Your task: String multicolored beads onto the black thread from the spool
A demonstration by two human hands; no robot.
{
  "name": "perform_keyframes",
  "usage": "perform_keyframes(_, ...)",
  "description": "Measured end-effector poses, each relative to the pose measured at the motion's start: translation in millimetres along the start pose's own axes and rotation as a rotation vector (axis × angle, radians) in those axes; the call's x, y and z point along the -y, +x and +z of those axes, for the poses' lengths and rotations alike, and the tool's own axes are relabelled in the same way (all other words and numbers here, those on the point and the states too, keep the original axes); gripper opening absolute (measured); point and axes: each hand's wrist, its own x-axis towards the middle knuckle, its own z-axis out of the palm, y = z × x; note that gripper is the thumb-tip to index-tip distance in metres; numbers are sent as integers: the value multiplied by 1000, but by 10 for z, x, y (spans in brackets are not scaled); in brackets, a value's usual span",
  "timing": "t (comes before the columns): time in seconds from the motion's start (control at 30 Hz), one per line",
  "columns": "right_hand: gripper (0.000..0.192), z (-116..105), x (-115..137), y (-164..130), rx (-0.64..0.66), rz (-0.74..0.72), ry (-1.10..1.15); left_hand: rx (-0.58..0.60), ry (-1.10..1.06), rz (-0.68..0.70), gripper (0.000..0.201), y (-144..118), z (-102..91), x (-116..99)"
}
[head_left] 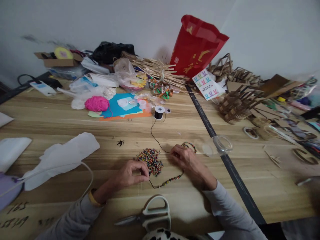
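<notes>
Thumb and forefinger of my left hand [133,173] pinch the end of a thin black cord, just beside a pile of small multicoloured beads [151,161]. From there a string of threaded beads [172,180] curves over the table to beneath my right hand [186,158]. My right hand is closed, its fingertips on the cord that runs down from a white spool of black cord [159,113]. Past that hand, more strung beads [190,145] form a loop on the wood. What lies under the right palm is hidden.
Scissors [156,213] lie near the front edge. White paper [65,156] and a pale tube are at left. Pink yarn [97,104], coloured sheets and a red bag [197,46] stand behind. A clear tape roll [223,144] and woven baskets [235,103] are at right.
</notes>
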Motion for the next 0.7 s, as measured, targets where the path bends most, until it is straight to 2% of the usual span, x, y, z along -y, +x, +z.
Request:
perform_keyframes(0.3, 14, 37, -54, -26, 58, -15, -215, -11, 40, -4, 24, 12, -20, 11)
perform_keyframes(0.5, 11, 65, 40, 2, 115, 49, -241, -19, 11, -48, 24, 14, -26, 44)
perform_keyframes(0.7, 14, 141, 92, 7, 125, -45, -182, -3, 52, -38, 22, 46, -44, 2)
